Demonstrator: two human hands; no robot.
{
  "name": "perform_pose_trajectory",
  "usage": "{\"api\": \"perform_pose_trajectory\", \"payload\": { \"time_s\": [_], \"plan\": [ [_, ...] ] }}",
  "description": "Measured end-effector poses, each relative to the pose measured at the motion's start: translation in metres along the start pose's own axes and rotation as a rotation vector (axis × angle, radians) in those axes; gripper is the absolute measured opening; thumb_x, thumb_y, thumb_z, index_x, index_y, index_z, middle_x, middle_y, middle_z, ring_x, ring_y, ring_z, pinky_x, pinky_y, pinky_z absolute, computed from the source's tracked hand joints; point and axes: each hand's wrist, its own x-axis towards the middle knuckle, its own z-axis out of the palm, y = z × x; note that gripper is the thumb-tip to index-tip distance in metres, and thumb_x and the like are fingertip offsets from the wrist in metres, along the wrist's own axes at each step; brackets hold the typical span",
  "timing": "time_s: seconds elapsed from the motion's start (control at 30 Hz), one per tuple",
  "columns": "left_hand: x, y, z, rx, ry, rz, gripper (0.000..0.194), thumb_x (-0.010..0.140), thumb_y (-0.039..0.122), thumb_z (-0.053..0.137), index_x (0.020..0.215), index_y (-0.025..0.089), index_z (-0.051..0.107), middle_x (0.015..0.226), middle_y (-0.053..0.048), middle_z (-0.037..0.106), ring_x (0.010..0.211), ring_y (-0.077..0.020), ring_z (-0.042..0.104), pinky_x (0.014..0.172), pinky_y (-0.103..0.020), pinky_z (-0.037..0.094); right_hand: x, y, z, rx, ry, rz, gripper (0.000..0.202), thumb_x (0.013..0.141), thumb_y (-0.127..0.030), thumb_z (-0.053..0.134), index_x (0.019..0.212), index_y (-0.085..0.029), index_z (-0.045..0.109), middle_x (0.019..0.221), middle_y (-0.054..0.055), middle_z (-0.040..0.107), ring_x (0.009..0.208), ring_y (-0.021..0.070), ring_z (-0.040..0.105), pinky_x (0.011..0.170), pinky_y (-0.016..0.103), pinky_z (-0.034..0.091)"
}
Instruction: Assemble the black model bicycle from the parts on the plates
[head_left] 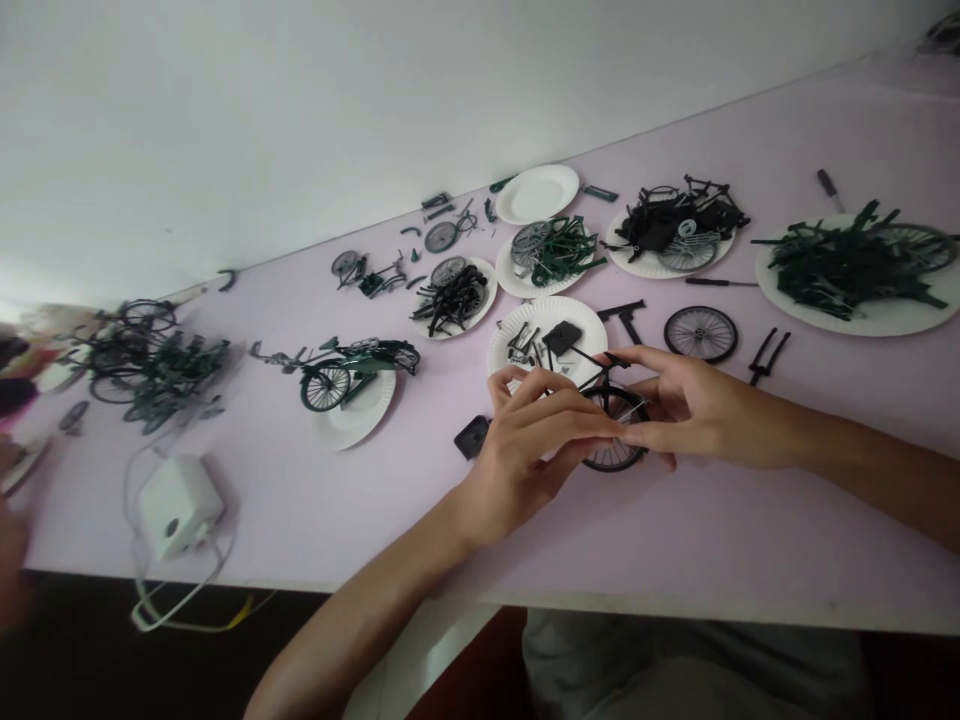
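Both my hands meet over a small black model bicycle (615, 456), a dark frame with one spoked wheel fitted, near the table's front. My left hand (536, 435) curls over its left side, fingertips at the wheel. With thumb and fingers closed about the wheel's right side, my right hand (694, 408) grips it. A thin silvery piece shows near the wheel hub. Left of my left hand lies a black square tray-like part (471, 437). Beyond my hands are a loose spoked wheel (701, 335), a black fork (766, 358) and a black angled frame piece (626, 320).
Behind my hands, a paper plate (499, 350) holds small parts. More plates carry black parts (660, 225) and green parts (832, 265). Screwdrivers (827, 183) lie at right. An assembled bicycle (352, 370), a bicycle heap (172, 370) and a white adapter (180, 505) are left.
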Motion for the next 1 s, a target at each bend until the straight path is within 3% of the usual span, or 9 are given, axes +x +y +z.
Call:
{"api": "perform_pose_trajectory", "payload": {
  "time_s": [0.67,1.0],
  "plan": [
    [-0.0002,0.0031,0.0018,-0.002,-0.011,-0.118,0.017,0.093,0.016,0.075,0.106,0.024,0.067,0.092,0.002,0.079,0.091,-0.0182,0.064,0.097,-0.043,0.035,-0.0018,-0.0039,0.0020,-0.017,-0.002,0.009,0.084,0.090,-0.031,0.075,0.160,-0.025,0.030,0.108,0.008,0.076,0.060,0.0109,0.063,0.051,0.023,0.051],
    [0.0007,0.0046,-0.0009,-0.013,-0.017,-0.103,0.019,0.094,0.010,0.073,0.107,0.021,0.067,0.097,0.000,0.075,0.090,-0.0161,0.063,0.095,-0.040,0.034,-0.0045,-0.0048,0.0019,-0.072,0.005,0.015,0.089,0.089,-0.041,0.077,0.162,-0.024,0.029,0.109,0.009,0.077,0.061,0.0118,0.064,0.053,0.024,0.053]
  ]
}}
